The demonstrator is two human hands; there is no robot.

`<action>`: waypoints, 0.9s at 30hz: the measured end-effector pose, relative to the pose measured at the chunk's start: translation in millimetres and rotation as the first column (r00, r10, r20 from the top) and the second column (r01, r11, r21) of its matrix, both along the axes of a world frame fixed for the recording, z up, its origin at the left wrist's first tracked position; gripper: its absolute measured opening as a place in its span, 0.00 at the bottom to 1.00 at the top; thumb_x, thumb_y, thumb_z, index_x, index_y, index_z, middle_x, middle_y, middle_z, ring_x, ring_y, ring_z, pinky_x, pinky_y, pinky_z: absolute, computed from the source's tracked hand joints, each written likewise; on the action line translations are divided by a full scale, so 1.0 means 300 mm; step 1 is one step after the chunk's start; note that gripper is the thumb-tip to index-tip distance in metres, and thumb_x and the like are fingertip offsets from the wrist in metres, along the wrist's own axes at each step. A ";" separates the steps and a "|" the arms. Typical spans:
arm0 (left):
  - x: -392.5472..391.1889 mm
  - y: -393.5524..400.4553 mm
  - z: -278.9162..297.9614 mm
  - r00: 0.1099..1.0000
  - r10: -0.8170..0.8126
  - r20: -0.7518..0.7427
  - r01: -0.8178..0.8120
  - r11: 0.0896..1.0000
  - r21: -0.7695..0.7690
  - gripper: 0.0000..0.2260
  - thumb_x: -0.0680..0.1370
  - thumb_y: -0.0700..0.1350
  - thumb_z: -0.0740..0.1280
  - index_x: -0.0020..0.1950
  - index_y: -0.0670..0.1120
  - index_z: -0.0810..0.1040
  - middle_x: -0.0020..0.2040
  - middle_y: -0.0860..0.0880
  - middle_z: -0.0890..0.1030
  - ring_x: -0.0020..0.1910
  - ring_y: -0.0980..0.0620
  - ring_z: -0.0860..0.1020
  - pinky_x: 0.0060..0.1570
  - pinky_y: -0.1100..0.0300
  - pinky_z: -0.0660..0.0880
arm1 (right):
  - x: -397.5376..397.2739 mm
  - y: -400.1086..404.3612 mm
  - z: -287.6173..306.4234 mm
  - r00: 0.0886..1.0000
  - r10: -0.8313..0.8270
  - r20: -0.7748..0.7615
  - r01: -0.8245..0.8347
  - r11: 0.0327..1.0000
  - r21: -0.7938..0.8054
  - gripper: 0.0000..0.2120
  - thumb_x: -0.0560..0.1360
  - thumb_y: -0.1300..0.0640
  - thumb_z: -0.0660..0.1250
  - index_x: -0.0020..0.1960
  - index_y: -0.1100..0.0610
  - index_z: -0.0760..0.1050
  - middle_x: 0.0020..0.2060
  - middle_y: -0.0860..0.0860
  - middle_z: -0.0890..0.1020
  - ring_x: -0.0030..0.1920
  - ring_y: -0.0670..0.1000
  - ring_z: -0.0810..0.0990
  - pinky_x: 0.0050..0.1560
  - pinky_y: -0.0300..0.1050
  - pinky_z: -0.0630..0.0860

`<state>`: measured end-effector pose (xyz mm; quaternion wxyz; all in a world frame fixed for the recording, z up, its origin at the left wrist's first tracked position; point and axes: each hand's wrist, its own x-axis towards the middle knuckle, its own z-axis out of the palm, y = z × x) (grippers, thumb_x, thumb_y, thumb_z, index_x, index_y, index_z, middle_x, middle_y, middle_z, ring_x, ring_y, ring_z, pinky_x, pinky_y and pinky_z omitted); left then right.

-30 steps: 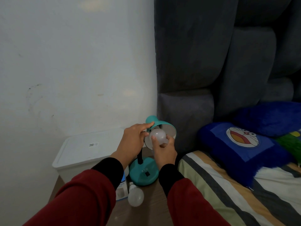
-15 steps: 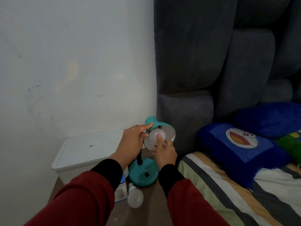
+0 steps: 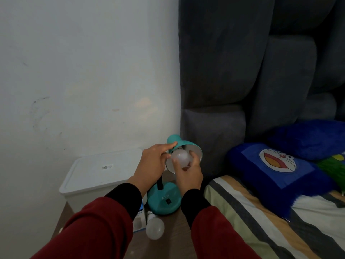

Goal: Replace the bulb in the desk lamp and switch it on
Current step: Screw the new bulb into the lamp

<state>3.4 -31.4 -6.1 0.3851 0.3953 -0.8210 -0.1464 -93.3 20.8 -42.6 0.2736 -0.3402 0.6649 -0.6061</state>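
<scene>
While the padded grey headboard (image 3: 252,81) rises behind the grip and the striped bed (image 3: 261,221) with its blue cartoon pillow (image 3: 276,165) spreads to the right of it, a white lidded bin (image 3: 100,172) sits to the left, against the wall. Below the grip stands the teal desk lamp (image 3: 164,200) on a brown tabletop (image 3: 173,240), its base directly under the hands and its shade (image 3: 194,148) tipped toward the camera. At the shade, the left hand (image 3: 153,165) rests on the outside, forefinger stretched along the teal top, thumb tucked near the rim. Just right of it, the right hand (image 3: 188,172) has its fingers curled round the white bulb (image 3: 180,157), which sits in the mouth of the shade; whether the base is seated in the socket cannot be told. Further below the grip, a second white bulb (image 3: 154,228) lies on the tabletop beside a small blue-and-white box (image 3: 139,220), partly hidden by the left sleeve.
</scene>
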 end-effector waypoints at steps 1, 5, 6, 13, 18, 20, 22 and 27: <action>0.000 0.000 0.000 1.000 0.000 -0.002 0.000 1.000 -0.002 0.18 0.77 0.34 0.64 0.64 0.49 0.76 0.57 0.44 0.81 0.50 0.59 0.74 0.47 0.89 0.63 | -0.001 0.000 0.001 1.000 -0.002 0.002 0.002 1.000 -0.007 0.27 0.74 0.47 0.67 0.69 0.53 0.65 0.60 0.57 0.78 0.52 0.51 0.78 0.48 0.37 0.70; 0.002 -0.001 0.000 1.000 -0.006 -0.001 0.006 1.000 -0.014 0.18 0.77 0.33 0.64 0.64 0.48 0.77 0.56 0.44 0.81 0.49 0.58 0.74 0.47 0.88 0.63 | -0.003 -0.004 -0.003 0.999 -0.007 0.031 0.007 1.000 0.010 0.29 0.76 0.43 0.62 0.73 0.52 0.61 0.59 0.58 0.79 0.55 0.54 0.79 0.50 0.38 0.70; 0.002 -0.002 -0.001 1.000 -0.005 -0.003 0.005 1.000 -0.012 0.18 0.77 0.33 0.64 0.64 0.48 0.77 0.56 0.44 0.81 0.49 0.58 0.74 0.47 0.88 0.63 | 0.000 -0.003 -0.007 1.000 -0.010 0.006 0.010 1.000 -0.005 0.31 0.75 0.44 0.65 0.74 0.50 0.58 0.62 0.57 0.76 0.58 0.55 0.78 0.52 0.39 0.72; 0.000 -0.004 -0.005 1.000 -0.001 -0.007 0.001 1.000 -0.020 0.18 0.77 0.33 0.65 0.64 0.48 0.77 0.57 0.44 0.81 0.51 0.57 0.75 0.48 0.88 0.63 | -0.008 -0.007 -0.007 1.000 0.011 0.029 -0.011 1.000 -0.008 0.29 0.75 0.43 0.64 0.72 0.50 0.62 0.58 0.57 0.80 0.51 0.51 0.80 0.49 0.37 0.71; -0.002 -0.002 -0.006 1.000 -0.005 -0.009 0.005 1.000 -0.018 0.18 0.77 0.34 0.64 0.64 0.49 0.77 0.57 0.45 0.81 0.50 0.59 0.74 0.47 0.89 0.62 | -0.002 -0.004 -0.006 1.000 0.005 -0.028 -0.006 0.999 -0.039 0.33 0.72 0.47 0.69 0.73 0.47 0.59 0.65 0.54 0.74 0.61 0.53 0.76 0.59 0.42 0.74; -0.001 -0.003 -0.006 1.000 -0.006 -0.012 0.006 1.000 -0.016 0.18 0.77 0.33 0.64 0.64 0.49 0.77 0.57 0.44 0.81 0.51 0.59 0.74 0.47 0.89 0.62 | -0.005 -0.004 -0.002 0.999 0.015 -0.036 -0.016 0.999 -0.035 0.28 0.74 0.48 0.68 0.71 0.49 0.63 0.62 0.55 0.77 0.57 0.52 0.78 0.55 0.39 0.73; 0.000 -0.004 -0.004 1.000 -0.004 -0.005 0.004 1.000 -0.019 0.18 0.77 0.34 0.64 0.64 0.49 0.76 0.57 0.44 0.81 0.51 0.58 0.75 0.47 0.88 0.63 | -0.011 0.000 0.006 0.999 0.031 -0.037 -0.031 0.999 -0.016 0.27 0.75 0.48 0.66 0.71 0.50 0.64 0.60 0.55 0.78 0.51 0.48 0.77 0.50 0.35 0.70; -0.010 0.012 0.002 1.000 -0.006 0.012 0.006 1.000 -0.009 0.18 0.77 0.34 0.64 0.65 0.49 0.76 0.58 0.44 0.81 0.55 0.52 0.78 0.53 0.76 0.65 | -0.031 0.011 0.019 0.994 0.077 -0.083 -0.073 0.996 0.058 0.30 0.76 0.47 0.64 0.74 0.54 0.60 0.63 0.55 0.77 0.55 0.49 0.76 0.50 0.32 0.67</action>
